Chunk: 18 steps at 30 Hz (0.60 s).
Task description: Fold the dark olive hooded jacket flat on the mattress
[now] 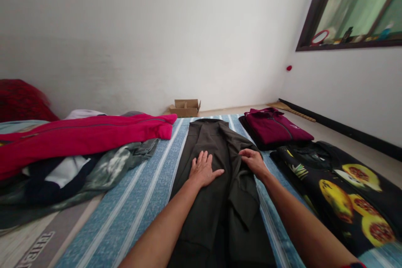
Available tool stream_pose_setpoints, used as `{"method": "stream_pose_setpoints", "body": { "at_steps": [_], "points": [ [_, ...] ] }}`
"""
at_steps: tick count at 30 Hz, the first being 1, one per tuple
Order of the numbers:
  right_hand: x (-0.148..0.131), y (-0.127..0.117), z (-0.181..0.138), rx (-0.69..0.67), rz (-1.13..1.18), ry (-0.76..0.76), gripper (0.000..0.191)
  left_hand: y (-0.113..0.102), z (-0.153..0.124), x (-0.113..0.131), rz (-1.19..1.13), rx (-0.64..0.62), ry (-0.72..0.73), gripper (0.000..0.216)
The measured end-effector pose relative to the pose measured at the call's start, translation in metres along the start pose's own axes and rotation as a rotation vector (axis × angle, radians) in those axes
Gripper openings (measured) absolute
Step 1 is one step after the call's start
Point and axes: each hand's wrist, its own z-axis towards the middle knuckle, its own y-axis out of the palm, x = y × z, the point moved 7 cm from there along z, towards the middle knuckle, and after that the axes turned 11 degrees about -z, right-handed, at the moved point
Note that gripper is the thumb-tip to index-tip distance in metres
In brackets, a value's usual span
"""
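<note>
A dark grey-green jacket [201,213] lies lengthwise in front of me, its collar at the far end. My left hand [203,169] rests flat on its left part, fingers spread. At the right edge of the garment, my right hand [253,161] has its fingers pinched together on the cloth. A sleeve on that side is folded inward and lies loosely bunched over the front. Beneath the jacket is a blue striped sheet [150,192].
On the left lies a heap of clothes with a bright pink garment [94,134] on top. At the right are a folded maroon jacket [276,127] and a folded black fruit-print garment [339,188]. A cardboard box [184,111] stands by the wall.
</note>
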Motion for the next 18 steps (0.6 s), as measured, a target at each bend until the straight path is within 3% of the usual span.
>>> {"method": "stream_pose_setpoints", "body": {
  "at_steps": [5,9,13,18],
  "points": [
    [0.007,0.003,-0.001,0.004,0.186,0.003,0.019,-0.006,0.0,0.009,0.013,-0.004,-0.015,0.083],
    [0.009,0.007,0.001,-0.003,0.215,0.005,0.019,0.0,0.001,0.032,0.046,0.021,0.158,0.063],
    [0.01,0.008,0.002,-0.004,0.151,0.01,0.02,0.019,0.003,0.044,0.065,-0.091,0.217,0.058],
    [-0.004,0.005,-0.007,0.006,-0.038,-0.015,0.027,0.013,-0.009,0.046,0.056,-0.14,0.206,0.056]
  ]
}}
